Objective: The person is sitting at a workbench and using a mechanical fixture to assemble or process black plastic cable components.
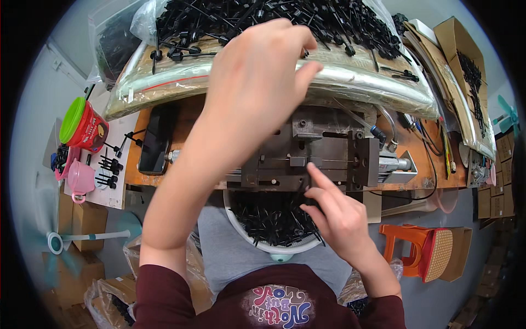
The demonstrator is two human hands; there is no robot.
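My left hand (263, 71) is raised over the front edge of a pile of black thin-stemmed plastic parts (339, 22). Its thumb and forefinger are apart, with a black part showing between them on the pile side; no grip on it is visible. My right hand (342, 219) is at the near side of a dark metal fixture (334, 148). Its forefinger reaches the small block (297, 161) in the fixture's middle, while the thumb and other fingers close round a black plastic part (305, 189). Below, in my lap, a white basket (233, 222) holds many similar parts.
A plastic-covered tray (164, 82) carries the pile. At left are a phone (158, 140), a red tub with green rim (87, 126), and a pink cup (81, 176). Air hoses and an air cylinder (394, 163) lie right. An orange stool (416, 249) stands on the floor.
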